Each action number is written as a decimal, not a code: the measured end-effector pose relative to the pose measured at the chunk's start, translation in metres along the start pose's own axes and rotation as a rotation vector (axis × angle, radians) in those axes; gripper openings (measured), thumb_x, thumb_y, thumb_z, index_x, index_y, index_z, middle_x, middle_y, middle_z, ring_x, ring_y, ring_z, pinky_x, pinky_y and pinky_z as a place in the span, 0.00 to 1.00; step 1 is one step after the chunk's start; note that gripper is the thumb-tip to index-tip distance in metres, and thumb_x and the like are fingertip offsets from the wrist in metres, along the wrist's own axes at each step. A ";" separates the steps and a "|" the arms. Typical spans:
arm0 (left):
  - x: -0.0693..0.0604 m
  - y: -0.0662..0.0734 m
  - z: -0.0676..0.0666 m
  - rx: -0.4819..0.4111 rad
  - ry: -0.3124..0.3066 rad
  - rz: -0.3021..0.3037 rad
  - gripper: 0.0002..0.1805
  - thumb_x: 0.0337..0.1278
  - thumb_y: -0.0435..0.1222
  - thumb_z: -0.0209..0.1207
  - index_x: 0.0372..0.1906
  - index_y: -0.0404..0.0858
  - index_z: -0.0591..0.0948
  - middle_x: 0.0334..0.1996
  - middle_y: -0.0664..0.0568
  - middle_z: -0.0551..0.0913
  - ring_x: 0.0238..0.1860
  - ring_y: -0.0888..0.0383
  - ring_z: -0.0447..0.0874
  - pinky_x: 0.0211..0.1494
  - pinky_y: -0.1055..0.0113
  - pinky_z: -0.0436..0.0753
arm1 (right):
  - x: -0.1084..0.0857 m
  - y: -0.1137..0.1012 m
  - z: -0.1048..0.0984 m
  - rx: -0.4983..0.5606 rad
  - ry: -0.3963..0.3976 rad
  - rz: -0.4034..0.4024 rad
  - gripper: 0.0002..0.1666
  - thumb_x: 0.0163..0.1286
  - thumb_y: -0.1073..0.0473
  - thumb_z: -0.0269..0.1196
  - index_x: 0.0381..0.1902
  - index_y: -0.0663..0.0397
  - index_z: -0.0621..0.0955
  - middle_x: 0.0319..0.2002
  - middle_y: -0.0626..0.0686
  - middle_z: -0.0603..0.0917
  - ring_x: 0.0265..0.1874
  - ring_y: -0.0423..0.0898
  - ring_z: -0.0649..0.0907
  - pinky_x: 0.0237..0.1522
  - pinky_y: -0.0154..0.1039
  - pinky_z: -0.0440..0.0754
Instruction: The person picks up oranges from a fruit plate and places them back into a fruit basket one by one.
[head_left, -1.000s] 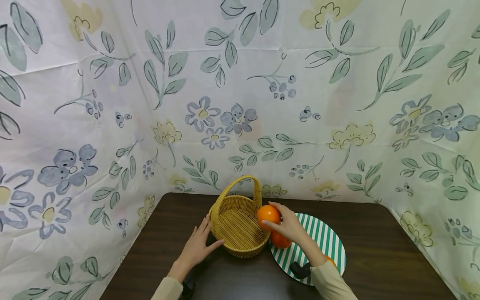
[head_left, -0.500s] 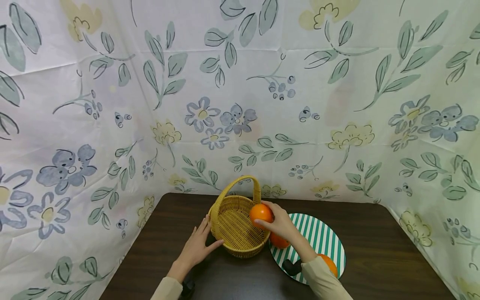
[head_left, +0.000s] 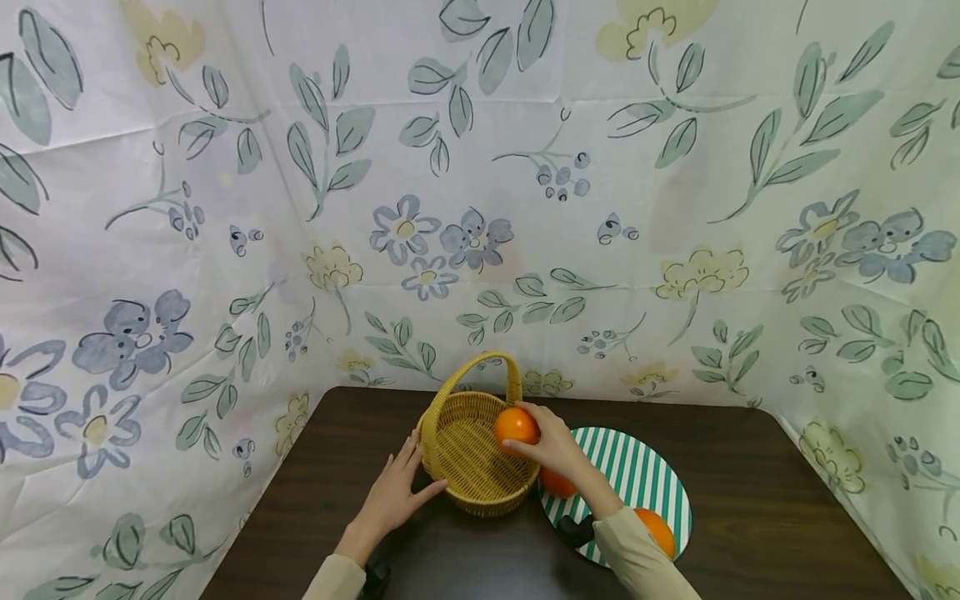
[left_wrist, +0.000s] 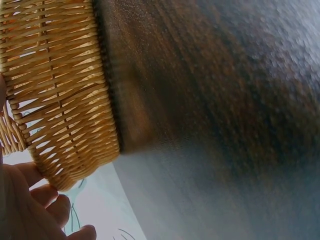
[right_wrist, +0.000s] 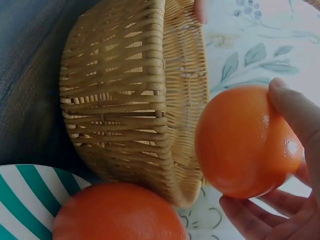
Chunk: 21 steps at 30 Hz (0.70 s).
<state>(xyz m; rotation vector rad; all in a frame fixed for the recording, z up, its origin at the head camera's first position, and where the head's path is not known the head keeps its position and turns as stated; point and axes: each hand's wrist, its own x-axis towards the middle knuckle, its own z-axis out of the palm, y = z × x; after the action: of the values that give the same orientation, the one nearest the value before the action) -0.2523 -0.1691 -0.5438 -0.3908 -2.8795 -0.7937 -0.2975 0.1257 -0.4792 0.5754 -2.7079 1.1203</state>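
Note:
The right hand [head_left: 551,442] holds an orange [head_left: 517,425] over the right side of a yellow wicker basket [head_left: 480,500]. In the right wrist view its thumb and fingers grip the orange [right_wrist: 247,142] beside the basket rim [right_wrist: 159,100]. The left hand [head_left: 390,500] rests with spread, fairly straight fingers against the basket's left side; the left wrist view shows its fingers [left_wrist: 47,197] touching the wicker wall [left_wrist: 65,90]. The basket looks empty inside, its handle upright.
A round green-and-white striped plate [head_left: 630,458] lies right of the basket. On it are a reddish-orange fruit [head_left: 557,482] by the basket and an orange [head_left: 656,532] partly behind the right sleeve. Floral cloth [head_left: 480,167] hangs behind the dark table [head_left: 735,500].
The right hand has moved left with the orange, from the basket's right edge to over its opening. More of the orange on the plate shows. The left hand has stayed in place.

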 end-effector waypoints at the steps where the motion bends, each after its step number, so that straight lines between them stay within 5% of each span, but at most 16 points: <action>1: 0.000 0.000 0.000 -0.001 -0.002 0.000 0.50 0.52 0.67 0.49 0.72 0.41 0.53 0.74 0.47 0.46 0.73 0.49 0.47 0.71 0.44 0.50 | 0.000 0.000 0.001 0.000 -0.002 0.002 0.44 0.52 0.37 0.67 0.64 0.46 0.70 0.57 0.54 0.74 0.48 0.52 0.78 0.45 0.52 0.79; 21: -0.001 0.001 -0.001 -0.005 -0.006 -0.005 0.49 0.53 0.66 0.50 0.71 0.38 0.55 0.73 0.47 0.46 0.72 0.49 0.47 0.71 0.44 0.50 | 0.011 0.002 0.023 -0.036 -0.026 -0.034 0.43 0.53 0.40 0.68 0.64 0.48 0.69 0.52 0.54 0.75 0.44 0.50 0.78 0.42 0.49 0.79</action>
<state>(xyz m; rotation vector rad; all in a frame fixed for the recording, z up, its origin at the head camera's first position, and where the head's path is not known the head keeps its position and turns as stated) -0.2509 -0.1692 -0.5423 -0.3872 -2.8855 -0.8016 -0.3083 0.1080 -0.4937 0.6322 -2.7231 1.0608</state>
